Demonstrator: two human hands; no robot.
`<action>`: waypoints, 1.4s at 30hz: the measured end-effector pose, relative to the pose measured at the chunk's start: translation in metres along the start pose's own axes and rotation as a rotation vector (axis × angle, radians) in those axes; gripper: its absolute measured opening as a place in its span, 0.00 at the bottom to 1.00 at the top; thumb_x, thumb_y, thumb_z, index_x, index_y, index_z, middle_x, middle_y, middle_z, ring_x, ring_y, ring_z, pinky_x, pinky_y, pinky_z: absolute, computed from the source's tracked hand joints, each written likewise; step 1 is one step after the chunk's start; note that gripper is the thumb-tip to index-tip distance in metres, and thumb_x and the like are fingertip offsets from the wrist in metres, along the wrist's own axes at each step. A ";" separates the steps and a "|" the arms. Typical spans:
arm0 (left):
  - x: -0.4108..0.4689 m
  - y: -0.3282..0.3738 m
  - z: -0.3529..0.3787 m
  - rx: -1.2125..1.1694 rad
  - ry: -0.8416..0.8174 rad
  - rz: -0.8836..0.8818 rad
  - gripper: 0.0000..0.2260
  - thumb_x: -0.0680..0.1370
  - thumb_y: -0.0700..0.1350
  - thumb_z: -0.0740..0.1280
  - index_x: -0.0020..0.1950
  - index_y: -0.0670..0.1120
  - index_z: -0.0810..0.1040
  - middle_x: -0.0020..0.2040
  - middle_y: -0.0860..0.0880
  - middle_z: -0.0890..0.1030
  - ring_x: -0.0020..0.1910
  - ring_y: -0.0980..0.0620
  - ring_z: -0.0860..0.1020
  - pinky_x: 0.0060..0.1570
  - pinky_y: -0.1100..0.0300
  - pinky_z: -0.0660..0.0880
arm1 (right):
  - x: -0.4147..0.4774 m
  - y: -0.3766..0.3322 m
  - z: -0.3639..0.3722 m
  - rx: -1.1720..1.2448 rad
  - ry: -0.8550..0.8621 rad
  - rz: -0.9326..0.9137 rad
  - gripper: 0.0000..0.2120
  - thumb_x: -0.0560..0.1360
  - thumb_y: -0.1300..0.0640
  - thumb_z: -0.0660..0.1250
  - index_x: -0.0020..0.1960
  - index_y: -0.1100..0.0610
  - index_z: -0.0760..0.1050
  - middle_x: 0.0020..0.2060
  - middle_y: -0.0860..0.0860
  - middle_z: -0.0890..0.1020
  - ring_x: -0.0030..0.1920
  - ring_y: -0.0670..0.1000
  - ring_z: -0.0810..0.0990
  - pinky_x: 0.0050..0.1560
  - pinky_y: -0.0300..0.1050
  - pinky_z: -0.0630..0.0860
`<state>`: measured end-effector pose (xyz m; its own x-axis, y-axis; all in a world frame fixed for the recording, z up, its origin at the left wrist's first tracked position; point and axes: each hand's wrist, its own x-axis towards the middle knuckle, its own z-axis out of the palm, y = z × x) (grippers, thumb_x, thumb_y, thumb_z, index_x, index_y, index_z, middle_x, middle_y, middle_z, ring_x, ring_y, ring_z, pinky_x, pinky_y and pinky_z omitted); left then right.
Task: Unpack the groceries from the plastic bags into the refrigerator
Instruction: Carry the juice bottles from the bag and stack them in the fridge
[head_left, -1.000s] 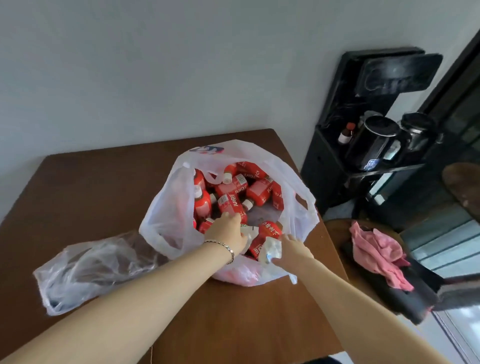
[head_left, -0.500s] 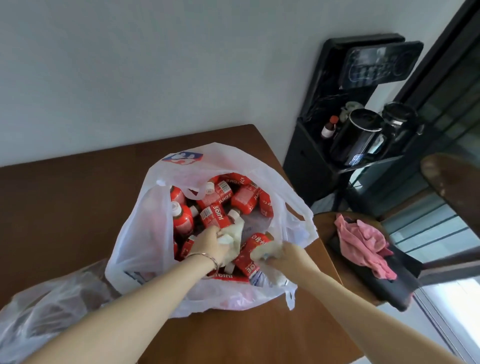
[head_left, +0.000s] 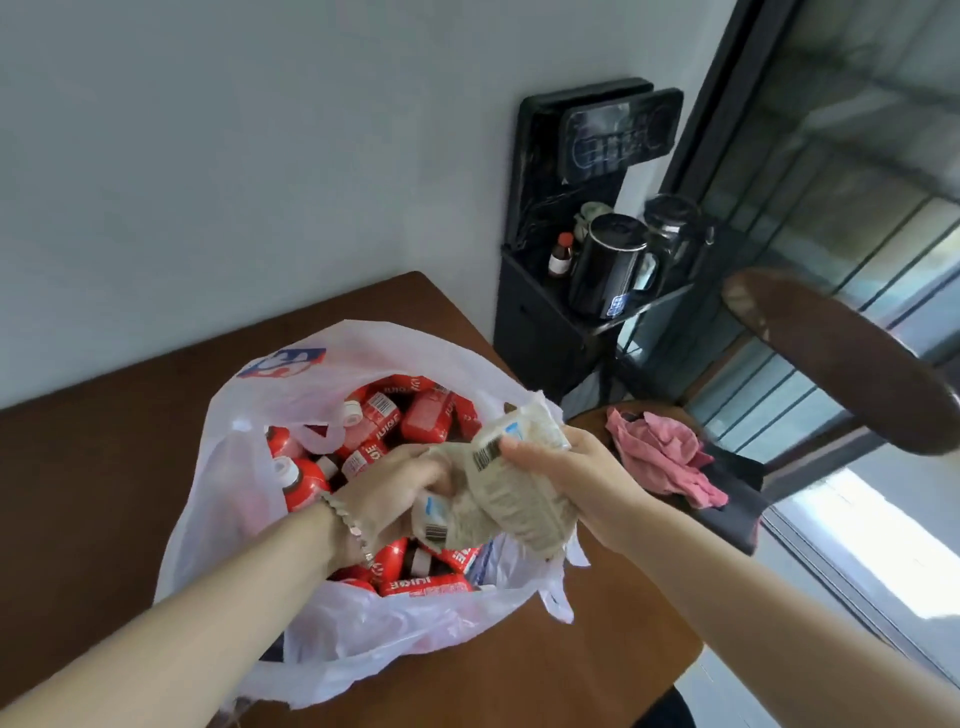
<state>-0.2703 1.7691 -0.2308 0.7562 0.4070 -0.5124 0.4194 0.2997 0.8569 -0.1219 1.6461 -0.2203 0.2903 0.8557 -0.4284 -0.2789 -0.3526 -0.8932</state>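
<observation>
Brown wooden bench (head_left: 93, 493) under a pale wall carries the work; over it the right hand (head_left: 566, 470) curls round the upper end of a pale packet (head_left: 519, 506), thumb laid beside its barcode, fingers hidden behind; the left hand (head_left: 384, 493) grips a second pale packet (head_left: 447, 519), fingers curled about it, and the two packets touch between the hands. Both look soft and light, their film wrinkled and yielding, so I judge a grip round the full middle safer than a pinch at the sealed edge, which could slip or tear; squeezing hard may crush what is inside. Directly beneath both hands gapes the white plastic bag (head_left: 332, 639), crowded with red juice bottles (head_left: 426, 423); those seem stiffer and heavier, best taken round the body, their slick labels liable to slide. Off the right hand's outer side lies a pink cloth (head_left: 660, 457); farther off, a black kettle (head_left: 608, 265). No refrigerator shows.
</observation>
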 end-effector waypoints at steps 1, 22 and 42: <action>0.004 0.006 0.004 0.094 -0.050 -0.039 0.20 0.77 0.33 0.55 0.34 0.43 0.83 0.34 0.45 0.82 0.34 0.49 0.81 0.30 0.67 0.76 | -0.010 -0.001 -0.006 0.030 -0.030 -0.009 0.18 0.59 0.45 0.75 0.45 0.53 0.81 0.42 0.52 0.86 0.45 0.52 0.85 0.44 0.46 0.81; -0.031 0.017 0.415 0.754 -0.068 0.980 0.18 0.79 0.51 0.59 0.40 0.39 0.78 0.34 0.48 0.79 0.32 0.53 0.78 0.27 0.63 0.64 | -0.353 0.099 -0.161 0.340 1.222 -0.432 0.13 0.64 0.47 0.72 0.36 0.57 0.80 0.29 0.49 0.84 0.30 0.46 0.83 0.27 0.36 0.76; -0.288 -0.152 0.966 0.536 -1.100 0.363 0.10 0.69 0.40 0.75 0.29 0.44 0.78 0.25 0.48 0.77 0.20 0.57 0.72 0.21 0.67 0.71 | -0.870 0.315 -0.273 0.372 2.269 -0.389 0.08 0.71 0.51 0.72 0.36 0.54 0.79 0.27 0.42 0.82 0.28 0.39 0.80 0.26 0.30 0.72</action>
<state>-0.0665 0.7727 -0.1599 0.7774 -0.6112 -0.1489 0.0576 -0.1666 0.9843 -0.2120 0.6875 -0.1660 0.4591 -0.8871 0.0483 0.0028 -0.0529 -0.9986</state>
